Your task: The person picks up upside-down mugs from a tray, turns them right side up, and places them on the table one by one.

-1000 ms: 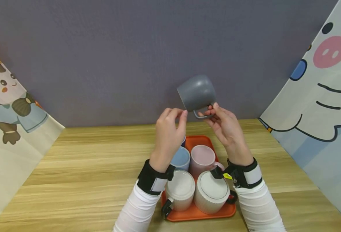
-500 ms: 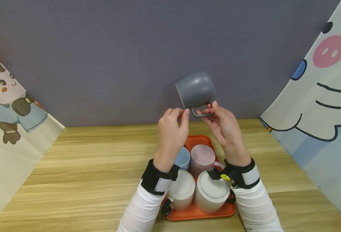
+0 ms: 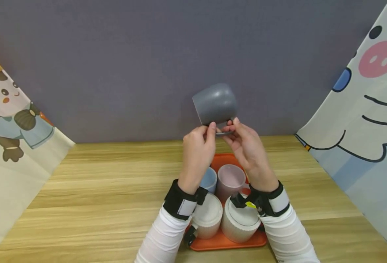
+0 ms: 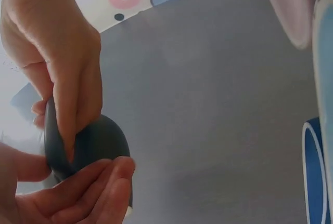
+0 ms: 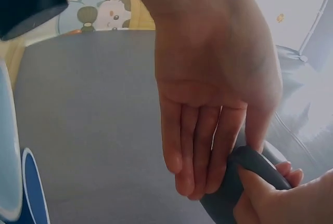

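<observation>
Both hands hold a dark grey mug (image 3: 215, 104) in the air above the tray's far end. It lies tilted on its side, mouth to the left and handle (image 3: 224, 133) underneath. My left hand (image 3: 198, 155) pinches the rim-side end of the handle; in the left wrist view its thumb (image 4: 23, 168) presses there and its fingers lie under the mug. My right hand (image 3: 250, 155) pinches the handle near the mug's base, with a finger through the loop in the left wrist view. The mug's inside is hidden.
Below stands an orange tray (image 3: 226, 244) on the wooden table (image 3: 98, 201). It bears a pink mug (image 3: 231, 178), a light blue mug (image 3: 209, 179) and two upside-down cream mugs (image 3: 207, 213). A dark blue mug (image 4: 315, 177) shows in the left wrist view. A grey wall (image 3: 131, 73) rises behind.
The grey mug has shifted slightly to the left with my right hand. My left hand has moved right, from beside the rim to the handle, and now pinches it.
</observation>
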`<state>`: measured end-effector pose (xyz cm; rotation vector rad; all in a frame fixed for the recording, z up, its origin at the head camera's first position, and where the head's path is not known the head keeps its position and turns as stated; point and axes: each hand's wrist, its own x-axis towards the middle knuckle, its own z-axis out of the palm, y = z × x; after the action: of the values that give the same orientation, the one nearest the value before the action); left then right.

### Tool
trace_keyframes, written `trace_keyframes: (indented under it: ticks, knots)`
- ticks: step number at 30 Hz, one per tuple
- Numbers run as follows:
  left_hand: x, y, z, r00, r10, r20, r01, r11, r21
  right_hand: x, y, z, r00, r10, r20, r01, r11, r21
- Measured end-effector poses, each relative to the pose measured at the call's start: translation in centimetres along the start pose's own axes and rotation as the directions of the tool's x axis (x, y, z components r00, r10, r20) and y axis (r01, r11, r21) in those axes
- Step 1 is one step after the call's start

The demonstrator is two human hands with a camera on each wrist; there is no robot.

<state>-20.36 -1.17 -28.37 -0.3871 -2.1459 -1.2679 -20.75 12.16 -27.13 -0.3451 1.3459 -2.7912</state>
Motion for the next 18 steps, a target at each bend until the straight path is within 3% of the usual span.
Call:
trace_keyframes:
  ticks: [6,10,13,18]
  knots:
    - [0.4,-0.9,0.2,0.993,-0.118,0.008,0.118,0.987,-0.110,0.0,0.5,0.0,1.000,0.025,0.015,-0.024,0.998,-0.050]
    - [0.6,-1.3,0.3,0.980,-0.195,0.043,0.199,0.957,-0.211,0.2,0.5,-0.2,0.998,0.063,0.026,-0.061,0.995,-0.080]
    - [0.8,-1.4,0.4,0.956,-0.276,0.100,0.293,0.886,-0.358,0.2,0.5,-0.3,0.995,0.099,0.021,-0.096,0.989,-0.112]
    - [1.1,-1.3,0.5,0.911,-0.378,0.167,0.402,0.712,-0.576,0.2,0.6,-0.5,0.988,0.153,0.000,-0.151,0.970,-0.188]
